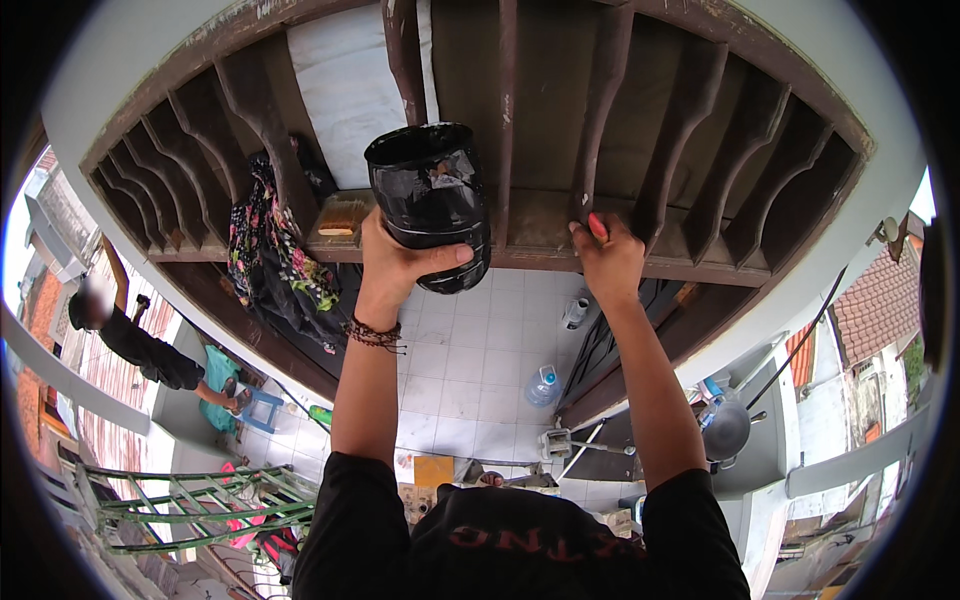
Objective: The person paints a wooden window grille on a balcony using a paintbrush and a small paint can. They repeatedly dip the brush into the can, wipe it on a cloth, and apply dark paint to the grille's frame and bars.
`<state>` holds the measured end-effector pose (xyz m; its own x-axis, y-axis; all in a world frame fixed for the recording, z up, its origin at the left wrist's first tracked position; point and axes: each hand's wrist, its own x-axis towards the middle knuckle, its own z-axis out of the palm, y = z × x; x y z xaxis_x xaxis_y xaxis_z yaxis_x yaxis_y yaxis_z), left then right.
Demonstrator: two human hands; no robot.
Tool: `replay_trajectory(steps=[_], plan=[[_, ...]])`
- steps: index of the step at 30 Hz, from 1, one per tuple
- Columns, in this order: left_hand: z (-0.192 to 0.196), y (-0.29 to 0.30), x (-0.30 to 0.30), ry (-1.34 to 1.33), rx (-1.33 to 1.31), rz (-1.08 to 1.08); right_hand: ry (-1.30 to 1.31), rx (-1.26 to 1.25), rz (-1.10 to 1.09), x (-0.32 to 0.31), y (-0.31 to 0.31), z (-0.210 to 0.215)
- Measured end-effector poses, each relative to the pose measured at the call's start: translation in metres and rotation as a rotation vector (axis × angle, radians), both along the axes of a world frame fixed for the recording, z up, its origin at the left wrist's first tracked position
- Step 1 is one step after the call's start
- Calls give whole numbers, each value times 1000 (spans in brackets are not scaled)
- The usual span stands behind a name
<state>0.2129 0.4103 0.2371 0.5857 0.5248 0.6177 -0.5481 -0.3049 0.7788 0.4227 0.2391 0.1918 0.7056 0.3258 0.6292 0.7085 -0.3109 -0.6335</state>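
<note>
My left hand (398, 258) is wrapped round a black, open-topped container (428, 195) that looks like a cut-off plastic vessel. Its outside is glossy and streaked, and what is inside is too dark to make out. My right hand (612, 258) is closed on a red-handled tool (598, 226) at the lower rail (535, 228) of a brown wooden frame. The tool's working end is hidden. Just above that hand, a shaped brown slat (603, 110) rises from the rail.
A floral cloth (262, 235) hangs over the rail on the left, beside a flat brush-like piece (342, 218). Below are a tiled floor, a water bottle (542, 386) and a green metal ladder frame (200, 508). Another person (150, 345) is at far left.
</note>
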Motion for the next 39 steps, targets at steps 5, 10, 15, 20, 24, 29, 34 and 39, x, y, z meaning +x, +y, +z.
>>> replay_trajectory(steps=[5, 10, 15, 20, 24, 29, 34, 39], plan=[[-3, 4, 38, 32, 58, -82, -57, 20, -2, 0, 0, 1], [-7, 3, 48, 40, 48, -133, -67, 28, -26, -2, 1, 1], [-20, 7, 41, -11, 2, -84, -3, 17, 22, 5, 1, -4], [-17, 21, 2, -9, 106, 128, 12, 42, 25, 1, -2, 0], [-1, 33, -31, 34, 132, 362, -11, 32, -2, 1, -1, -3], [5, 53, -37, 5, 189, 731, -36, 46, -6, 1, 2, -3], [-12, 75, -13, -4, 139, 936, -45, 47, -5, 1, 3, -2], [-22, 71, 0, -2, 85, 934, 1, 50, -16, 0, 1, 0]])
